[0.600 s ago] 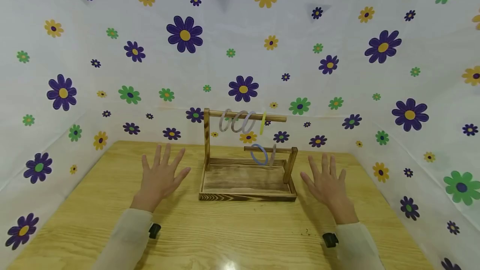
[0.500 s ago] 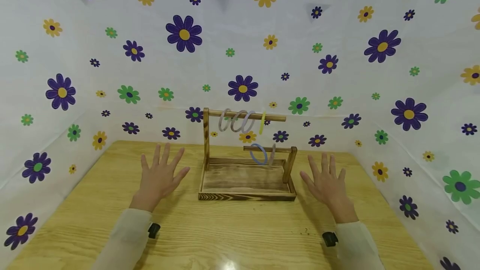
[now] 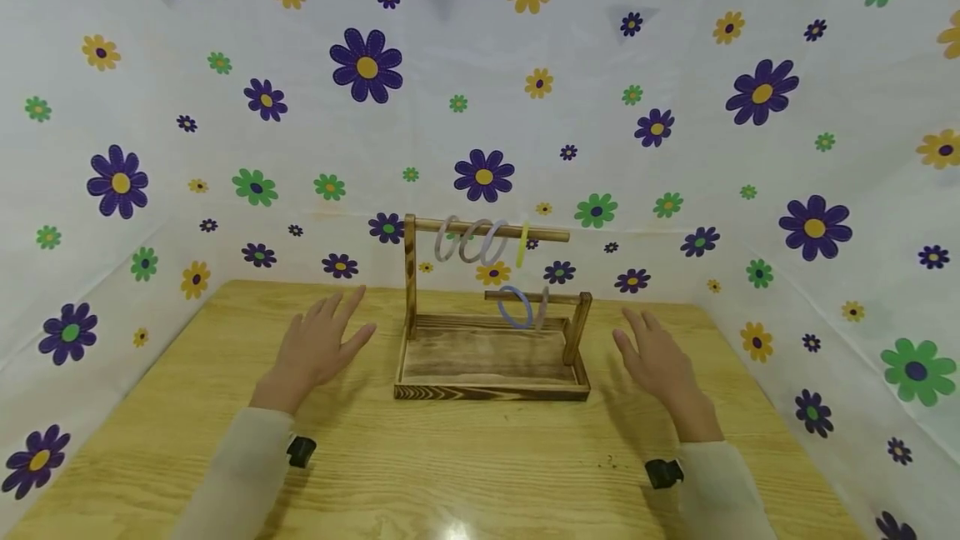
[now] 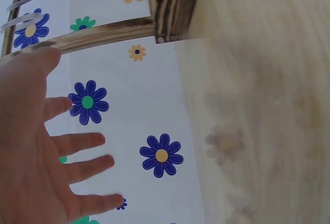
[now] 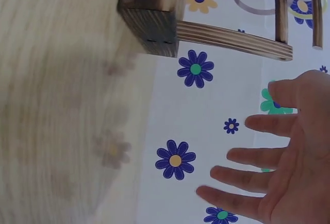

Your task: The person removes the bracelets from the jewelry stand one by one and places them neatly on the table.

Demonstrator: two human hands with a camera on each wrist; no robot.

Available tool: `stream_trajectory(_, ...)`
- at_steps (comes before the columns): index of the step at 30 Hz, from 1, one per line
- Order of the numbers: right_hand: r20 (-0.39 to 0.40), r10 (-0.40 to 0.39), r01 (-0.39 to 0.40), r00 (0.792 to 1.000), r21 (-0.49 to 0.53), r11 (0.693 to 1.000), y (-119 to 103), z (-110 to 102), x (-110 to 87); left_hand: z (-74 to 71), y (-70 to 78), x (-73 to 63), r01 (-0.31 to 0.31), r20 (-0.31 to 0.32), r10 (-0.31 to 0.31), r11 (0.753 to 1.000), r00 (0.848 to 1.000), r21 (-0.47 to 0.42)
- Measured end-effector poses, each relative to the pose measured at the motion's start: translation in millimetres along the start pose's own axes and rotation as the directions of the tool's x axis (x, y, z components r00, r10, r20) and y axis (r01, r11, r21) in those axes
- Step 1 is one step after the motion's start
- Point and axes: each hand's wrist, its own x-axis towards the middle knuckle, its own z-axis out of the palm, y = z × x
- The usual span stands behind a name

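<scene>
A wooden rack (image 3: 491, 392) with a shallow tray base stands between the two hands. Its taller left post carries a long upper bar (image 3: 551, 235), from which a yellow ring (image 3: 522, 246) and several greyish rings (image 3: 446, 238) hang. On the lower bar (image 3: 562, 299), fixed to the right post, hang a blue ring (image 3: 514, 307) and a greyish ring (image 3: 542, 309). My left hand (image 3: 311, 348) is left of the rack, fingers extended and holding nothing. To the rack's right is my right hand (image 3: 660, 361), likewise empty with fingers extended. Neither hand touches the rack.
The rack rests on a light wooden table (image 3: 450, 457). A white cloth (image 3: 480, 123) printed with flowers encloses the back and both sides. Each wrist wears a dark strap device, such as the left wrist device (image 3: 302, 451).
Both hands have turned from palms facing down toward palms facing inward, with their fingers closer together in the head view. The rings and rack keep their arrangement.
</scene>
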Motion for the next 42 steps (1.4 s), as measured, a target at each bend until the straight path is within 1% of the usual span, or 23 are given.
stream_trajectory(2,-0.037,-0.011,0.012,0.999,0.033,0.999,-0.8,-3.3,1.5,-5.5,-0.8,3.9,-0.012,-0.005,0.012,0.998,1.0,-0.065)
stream_trajectory(4,-0.074,-0.001,0.007,0.997,0.077,0.997,-2.7,-7.1,3.4,-11.2,-1.1,8.7,-0.014,-0.006,0.013,0.991,1.0,-0.135)
stream_trajectory(6,-0.114,0.02,-0.005,0.993,0.128,0.992,-4.9,-11.7,6.0,-16.3,-0.2,14.5,-0.019,-0.016,0.016,0.974,1.0,-0.226)
stream_trajectory(7,-0.135,0.028,-0.007,0.99,0.155,0.988,-5.7,-13.7,7.6,-18.4,1.1,17.7,-0.03,-0.027,0.024,0.961,0.999,-0.275)
stream_trajectory(9,-0.167,0.05,-0.014,0.985,0.213,0.977,-8.4,-17.4,10.0,-20.9,4.9,23.9,-0.065,-0.053,0.048,0.924,0.997,-0.376)
stream_trajectory(11,-0.192,0.069,-0.017,0.979,0.262,0.965,-11.6,-19.3,12.1,-22.0,9.2,29.2,-0.094,-0.075,0.067,0.878,0.995,-0.47)
stream_trajectory(13,-0.223,0.07,-0.002,0.972,0.291,0.957,-16.2,-19.4,14.5,-22.7,12.5,33.6,-0.116,-0.101,0.073,0.838,0.992,-0.533)
stream_trajectory(15,-0.264,0.068,0.019,0.962,0.315,0.949,-22.1,-18.8,17.4,-24.2,15.2,37.8,-0.127,-0.125,0.068,0.817,0.99,-0.562)
stream_trajectory(18,-0.31,0.064,0.05,0.949,0.346,0.937,-30.7,-17.4,22.7,-27.0,19.7,45.9,-0.135,-0.148,0.059,0.8,0.987,-0.584)
stream_trajectory(22,-0.336,0.07,0.074,0.939,0.398,0.914,-41.9,-17.6,31.1,-31.0,26.9,58.9,-0.133,-0.139,0.058,0.771,0.989,-0.623)
stream_trajectory(24,-0.343,0.072,0.084,0.937,0.42,0.904,-48.3,-18.5,35.6,-33.5,30.7,65.4,-0.134,-0.134,0.062,0.762,0.989,-0.634)
stream_trajectory(26,-0.337,0.068,0.09,0.939,0.433,0.897,-54.0,-18.9,40.8,-35.6,33.9,71.3,-0.135,-0.134,0.063,0.757,0.989,-0.639)
stream_trajectory(30,-0.301,0.051,0.099,0.952,0.464,0.88,-64.2,-20.1,50.2,-38.9,39.6,81.7,-0.132,-0.133,0.059,0.746,0.989,-0.653)
stream_trajectory(37,-0.28,0.034,0.124,0.959,0.527,0.841,-81.0,-23.1,61.7,-45.8,45.8,93.1,-0.135,-0.149,0.039,0.685,0.988,-0.716)
stream_trajectory(40,-0.268,0.031,0.128,0.963,0.556,0.821,-87.7,-24.2,65.4,-47.7,47.0,96.2,-0.126,-0.144,0.028,0.671,0.989,-0.731)
stream_trajectory(42,-0.263,0.03,0.129,0.964,0.567,0.813,-91.1,-24.3,68.0,-48.2,47.1,98.7,-0.124,-0.14,0.029,0.661,0.99,-0.74)
